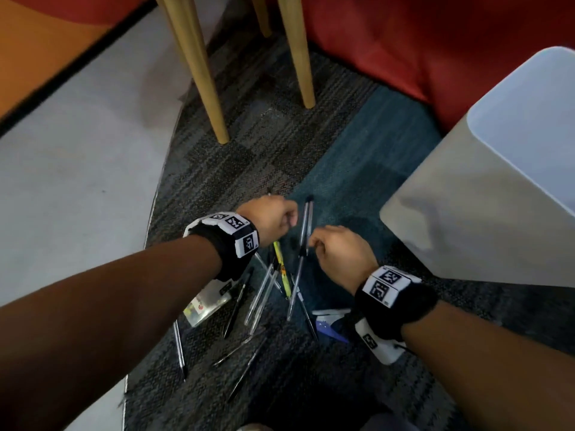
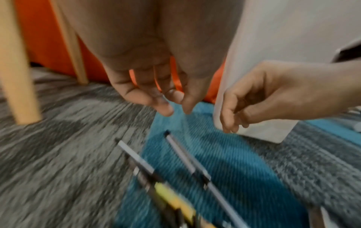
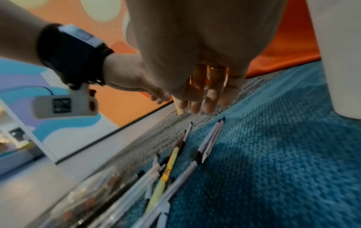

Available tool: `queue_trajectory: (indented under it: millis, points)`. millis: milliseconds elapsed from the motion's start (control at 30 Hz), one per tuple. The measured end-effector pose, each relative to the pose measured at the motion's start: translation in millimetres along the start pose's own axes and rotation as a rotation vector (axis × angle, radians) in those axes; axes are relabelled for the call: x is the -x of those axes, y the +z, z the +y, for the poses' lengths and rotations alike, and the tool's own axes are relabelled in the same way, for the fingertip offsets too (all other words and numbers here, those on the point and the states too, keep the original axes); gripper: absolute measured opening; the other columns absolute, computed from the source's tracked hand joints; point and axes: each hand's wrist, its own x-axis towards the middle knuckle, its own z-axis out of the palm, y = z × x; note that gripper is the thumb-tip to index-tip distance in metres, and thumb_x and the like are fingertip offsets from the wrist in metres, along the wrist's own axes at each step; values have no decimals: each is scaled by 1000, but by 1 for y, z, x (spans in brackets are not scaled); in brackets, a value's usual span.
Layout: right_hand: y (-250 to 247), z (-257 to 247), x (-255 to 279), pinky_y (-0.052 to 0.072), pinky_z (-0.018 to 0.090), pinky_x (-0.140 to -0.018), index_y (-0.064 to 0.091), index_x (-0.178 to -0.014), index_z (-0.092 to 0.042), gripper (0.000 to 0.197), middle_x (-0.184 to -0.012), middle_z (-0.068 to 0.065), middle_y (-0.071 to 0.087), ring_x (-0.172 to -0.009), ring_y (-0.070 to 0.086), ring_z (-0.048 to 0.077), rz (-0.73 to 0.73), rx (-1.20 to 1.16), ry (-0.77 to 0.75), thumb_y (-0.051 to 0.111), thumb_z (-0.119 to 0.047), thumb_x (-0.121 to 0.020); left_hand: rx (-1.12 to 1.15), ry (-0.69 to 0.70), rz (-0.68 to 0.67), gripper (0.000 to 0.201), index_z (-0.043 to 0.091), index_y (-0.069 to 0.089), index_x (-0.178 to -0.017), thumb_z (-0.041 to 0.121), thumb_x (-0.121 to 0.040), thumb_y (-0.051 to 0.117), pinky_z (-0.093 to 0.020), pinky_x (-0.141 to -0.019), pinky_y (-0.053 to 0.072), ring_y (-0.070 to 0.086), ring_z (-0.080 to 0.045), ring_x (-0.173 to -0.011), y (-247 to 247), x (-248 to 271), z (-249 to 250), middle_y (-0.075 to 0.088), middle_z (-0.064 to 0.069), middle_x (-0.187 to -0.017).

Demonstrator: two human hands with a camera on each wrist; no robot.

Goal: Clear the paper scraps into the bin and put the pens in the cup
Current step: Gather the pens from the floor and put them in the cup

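Observation:
Several pens lie scattered on the carpet in the head view, among them a yellow pen (image 1: pixel 282 272) (image 3: pixel 170 166) and a pair of clear pens (image 1: pixel 306 219) (image 2: pixel 187 158) (image 3: pixel 212 138) side by side. My left hand (image 1: pixel 287 217) (image 2: pixel 176 110) hovers just left of that pair, fingers loosely curled and holding nothing. My right hand (image 1: pixel 314 244) (image 2: pixel 232 126) hangs just right of the pair, also holding nothing. A clear plastic container (image 1: pixel 207 304) (image 3: pixel 84 195) with a label lies on its side under my left forearm. A white and blue paper scrap (image 1: pixel 331 321) lies by my right wrist. The white bin (image 1: pixel 466 231) (image 2: pixel 273 46) stands to the right.
Wooden furniture legs (image 1: pixel 199 73) (image 1: pixel 298 51) stand on the carpet beyond the pens. Red upholstery (image 1: pixel 435 42) runs behind the bin. Smooth grey floor (image 1: pixel 77 181) borders the carpet on the left, with an orange wall past it.

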Motion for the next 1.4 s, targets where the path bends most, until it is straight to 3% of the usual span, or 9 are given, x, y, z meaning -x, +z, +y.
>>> queue_trajectory:
  millis: [133, 267, 400, 533, 867, 1000, 1167, 1267, 1400]
  points:
    - [21, 9, -38, 46, 37, -93, 55, -127, -23, 45, -132, 1, 52, -120, 47, 27, -183, 146, -34, 47, -4, -87, 10, -148, -108, 20, 33, 52, -84, 13, -85, 50, -38, -84, 50, 57, -21, -92, 37, -4, -32, 57, 6, -95]
    - [30, 20, -61, 34, 46, -110, 39, -144, -24, 61, -157, -1, 26, -142, 24, 31, -370, 273, -138, 44, 0, -89, 67, -235, -57, 14, 26, 54, -98, 18, -87, 53, -38, -83, 49, 57, -24, -94, 54, -7, -50, 58, 1, -100]
    - [35, 27, -69, 43, 45, -101, 51, -130, -19, 49, -134, 4, 45, -126, 39, 30, -307, 322, -130, 45, 3, -87, 57, -281, -42, 37, 24, 45, -123, 10, -89, 51, -40, -91, 46, 52, -29, -110, 62, -12, -59, 51, -5, -122]
    - [38, 34, -70, 36, 40, -98, 58, -117, -19, 29, -122, 1, 53, -120, 45, 27, -173, 403, -82, 50, -9, -90, -197, -36, -73, 63, 28, 35, -139, -7, -86, 45, -46, -99, 42, 36, -30, -121, 57, -29, -59, 31, -5, -142]
    - [48, 38, -58, 49, 39, -84, 57, -114, -6, 20, -117, 11, 57, -116, 50, 31, -94, 319, 97, 52, -10, -94, -460, 22, -67, 23, 25, 51, -117, 13, -98, 44, -44, -88, 38, 32, -30, -120, 37, -58, -47, 34, -3, -136]
    - [46, 42, -57, 49, 37, -81, 59, -109, -3, 21, -112, 13, 60, -112, 52, 31, -118, 260, 121, 46, 0, -93, -523, -6, -117, 26, 22, 49, -124, 18, -101, 38, -45, -96, 37, 32, -31, -125, 33, -57, -48, 39, -4, -137]
    - [41, 46, -66, 51, 35, -74, 67, -99, -11, 16, -96, 12, 67, -91, 64, 33, -135, 220, 228, 54, -8, -90, -525, 40, -148, 28, 18, 52, -126, 17, -98, 49, -41, -95, 42, 52, -29, -116, 37, -61, -53, 57, -6, -126]
    - [43, 45, -65, 49, 33, -72, 68, -98, -13, 15, -97, 10, 68, -91, 64, 32, -138, 197, 280, 55, -11, -91, -489, 49, -181, 30, 15, 53, -126, 17, -96, 52, -41, -86, 50, 59, -33, -109, 33, -62, -57, 58, -9, -123]
    - [44, 42, -64, 44, 32, -73, 69, -101, -13, 15, -101, 10, 67, -98, 63, 31, -145, 135, 329, 56, -20, -94, -432, 59, -218, 29, 17, 54, -125, 23, -96, 54, -42, -87, 51, 59, -33, -108, 31, -59, -67, 57, -8, -123]
